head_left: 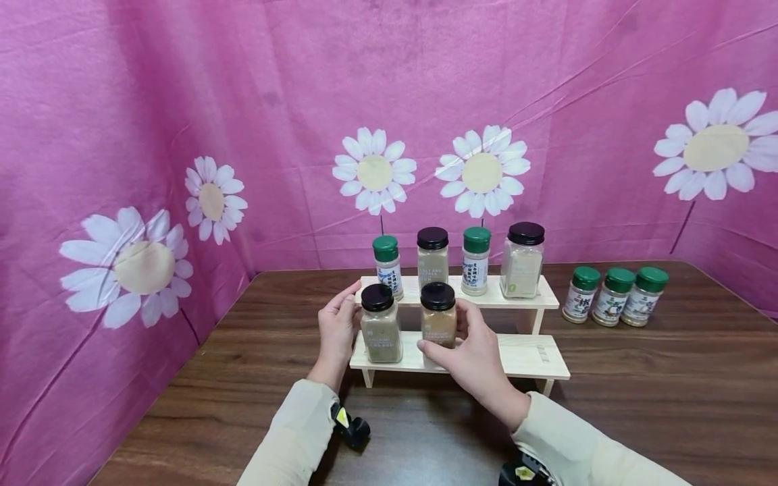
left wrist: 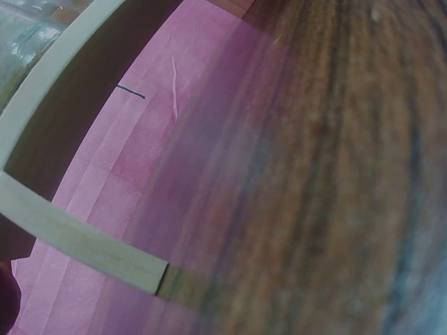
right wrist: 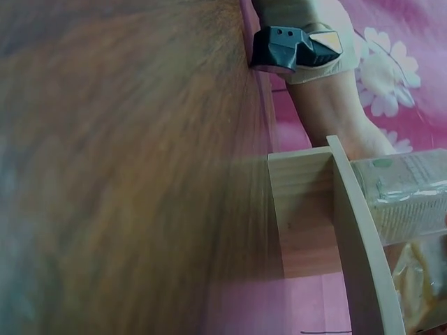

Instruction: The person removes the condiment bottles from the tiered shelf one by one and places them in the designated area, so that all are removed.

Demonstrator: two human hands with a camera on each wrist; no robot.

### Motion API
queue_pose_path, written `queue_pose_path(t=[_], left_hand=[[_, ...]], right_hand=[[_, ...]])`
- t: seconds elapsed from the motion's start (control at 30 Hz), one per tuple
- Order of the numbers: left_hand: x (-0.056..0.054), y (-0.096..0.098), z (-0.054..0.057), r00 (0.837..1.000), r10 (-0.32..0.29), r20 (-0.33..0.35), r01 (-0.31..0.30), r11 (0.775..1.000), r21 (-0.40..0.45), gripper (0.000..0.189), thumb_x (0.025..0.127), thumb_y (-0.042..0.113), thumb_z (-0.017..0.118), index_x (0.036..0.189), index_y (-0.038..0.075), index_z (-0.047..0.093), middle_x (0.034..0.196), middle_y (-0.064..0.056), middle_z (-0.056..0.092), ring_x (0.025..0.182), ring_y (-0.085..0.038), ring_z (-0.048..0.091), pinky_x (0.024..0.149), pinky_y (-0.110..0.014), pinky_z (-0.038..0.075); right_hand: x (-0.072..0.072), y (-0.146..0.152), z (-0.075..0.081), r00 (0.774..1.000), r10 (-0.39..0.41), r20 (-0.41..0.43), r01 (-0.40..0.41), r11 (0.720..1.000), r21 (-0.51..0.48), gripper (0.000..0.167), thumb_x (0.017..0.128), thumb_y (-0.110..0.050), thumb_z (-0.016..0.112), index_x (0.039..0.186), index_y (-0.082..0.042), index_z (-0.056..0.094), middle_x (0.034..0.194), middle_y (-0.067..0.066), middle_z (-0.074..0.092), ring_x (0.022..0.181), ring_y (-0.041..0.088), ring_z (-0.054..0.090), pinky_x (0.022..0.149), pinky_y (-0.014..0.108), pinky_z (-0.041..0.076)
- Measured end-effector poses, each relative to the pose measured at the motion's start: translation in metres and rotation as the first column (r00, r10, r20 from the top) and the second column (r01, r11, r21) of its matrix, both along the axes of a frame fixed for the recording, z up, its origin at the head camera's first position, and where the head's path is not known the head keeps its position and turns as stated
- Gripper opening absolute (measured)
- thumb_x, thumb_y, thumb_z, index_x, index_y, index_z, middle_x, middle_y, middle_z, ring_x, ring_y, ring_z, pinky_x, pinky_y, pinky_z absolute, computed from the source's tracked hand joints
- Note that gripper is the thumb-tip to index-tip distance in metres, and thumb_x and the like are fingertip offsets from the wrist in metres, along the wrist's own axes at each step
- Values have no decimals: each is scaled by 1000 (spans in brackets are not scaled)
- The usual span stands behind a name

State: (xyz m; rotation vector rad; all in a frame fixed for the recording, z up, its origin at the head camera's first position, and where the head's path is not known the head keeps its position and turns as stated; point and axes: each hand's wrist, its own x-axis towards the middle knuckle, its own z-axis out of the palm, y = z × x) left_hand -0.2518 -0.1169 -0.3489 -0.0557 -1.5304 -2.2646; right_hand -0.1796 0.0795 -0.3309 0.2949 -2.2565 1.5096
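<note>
My right hand [head_left: 477,351] grips a square glass jar [head_left: 439,327] of tan powder with a black lid, thumb in front and fingers at its right side. This jar is at the lower tier of a two-step wooden rack [head_left: 529,358]. To its left stands a black-lidded jar [head_left: 381,337] of greyish-green powder. My left hand [head_left: 336,334] is at the rack's left end, beside that jar and the upper tier's edge; some of its fingertips are hidden. The right wrist view shows the left hand [right wrist: 342,118] behind the rack's end.
On the upper tier stand a green-capped shaker [head_left: 387,266], a black-lidded jar [head_left: 433,256], another green-capped shaker [head_left: 476,263] and a larger black-lidded jar [head_left: 524,263]. Several green-capped shakers [head_left: 612,297] sit on the brown table [head_left: 644,391] to the right. A pink flowered cloth [head_left: 292,101] hangs behind.
</note>
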Motion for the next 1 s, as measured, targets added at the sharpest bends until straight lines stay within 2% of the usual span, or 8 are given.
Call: queue_pose_path(t=[0.17, 0.33, 0.47, 0.6, 0.8, 1.0], left_hand=[[-1, 0, 1, 1000, 4, 0, -4, 1000, 0, 33, 87, -2, 45, 117, -14, 54, 70, 7, 62, 54, 1, 48, 49, -12, 41], [-1, 0, 0, 1000, 12, -1, -12, 1000, -3, 33, 87, -2, 45, 116, -14, 55, 75, 7, 63, 57, 1, 49, 52, -12, 43], [-2, 0, 0, 1000, 15, -2, -15, 1000, -3, 33, 87, -2, 46, 116, -14, 56, 83, 5, 65, 61, 1, 53, 55, -13, 45], [-2, 0, -1, 1000, 19, 0, -19, 1000, -9, 33, 86, -2, 46, 115, -14, 56, 90, 4, 66, 64, 0, 55, 56, -13, 47], [-2, -1, -1, 1000, 23, -3, -23, 1000, -8, 34, 85, -2, 46, 115, -13, 57, 81, 6, 65, 57, 0, 51, 51, -12, 42], [-2, -1, -2, 1000, 12, -7, -12, 1000, -11, 33, 86, -2, 47, 116, -14, 55, 67, 7, 57, 54, 0, 47, 50, -12, 41]], right_hand=[[0, 4, 1, 997, -38, -64, 39, 999, 6, 71, 63, -11, 82, 124, -5, 45, 93, 7, 61, 85, 14, 55, 77, 32, 48], [0, 8, 3, 991, -63, -116, 60, 998, -24, 69, 63, -10, 81, 123, -4, 47, 96, 8, 62, 84, 13, 54, 75, 25, 47], [-1, 13, 0, 985, -51, -165, 38, 996, -84, 68, 63, -5, 80, 122, -2, 47, 101, 9, 61, 86, 9, 55, 74, 16, 45], [-2, 20, -2, 973, -14, -229, -22, 988, -154, 68, 62, 3, 77, 123, 2, 46, 105, 6, 59, 89, 5, 55, 77, 12, 44], [0, 28, 1, 943, 23, -331, -100, 971, -217, 67, 62, 12, 71, 122, 9, 43, 107, -6, 54, 94, 4, 54, 83, 11, 43], [1, 38, 3, 935, -7, -354, -78, 971, -225, 65, 62, 12, 69, 122, 9, 45, 104, -11, 55, 91, 3, 54, 78, 10, 43]])
